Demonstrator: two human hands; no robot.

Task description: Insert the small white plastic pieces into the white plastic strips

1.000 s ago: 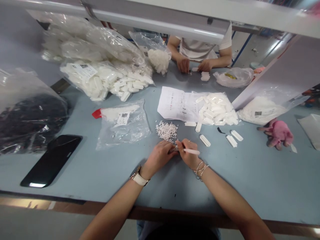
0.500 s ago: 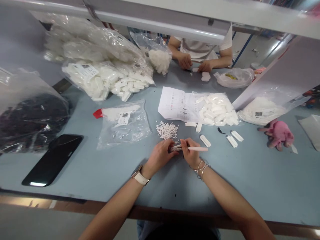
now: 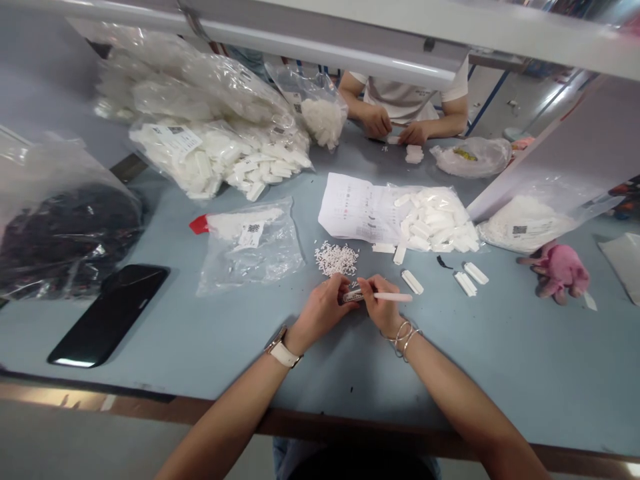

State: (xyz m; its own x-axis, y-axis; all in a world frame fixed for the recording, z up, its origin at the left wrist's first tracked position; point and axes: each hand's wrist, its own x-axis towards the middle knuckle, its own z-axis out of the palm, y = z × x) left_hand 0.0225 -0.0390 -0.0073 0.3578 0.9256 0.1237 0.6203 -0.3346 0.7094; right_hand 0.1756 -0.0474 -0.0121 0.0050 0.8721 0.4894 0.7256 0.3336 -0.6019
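Observation:
My left hand (image 3: pixel 323 307) is closed on a small white plastic strip (image 3: pixel 354 295) with a row of dark gaps along it. In my right hand (image 3: pixel 383 309) is a slim pale pink pen-like tool (image 3: pixel 397 297), its back end sticking out to the right; its tip is hidden by my fingers, close to the strip. Just beyond my left hand lies a pile of tiny white pegs (image 3: pixel 336 258). Right of my hands rests a white plastic piece (image 3: pixel 413 282), with two more white pieces (image 3: pixel 466 283) farther right.
An open bag of white pieces (image 3: pixel 435 220) lies beside a printed sheet (image 3: pixel 350 207). Left are a flat clear bag (image 3: pixel 250 247), a black phone (image 3: pixel 107 317) and large filled bags (image 3: pixel 200 153). A pink plush toy (image 3: pixel 560 270) sits right. Across the table, a person's hands (image 3: pixel 377 122) work.
The whole view has shifted slightly. Both hands stay together at the strip, and the pink tool has moved only a little.

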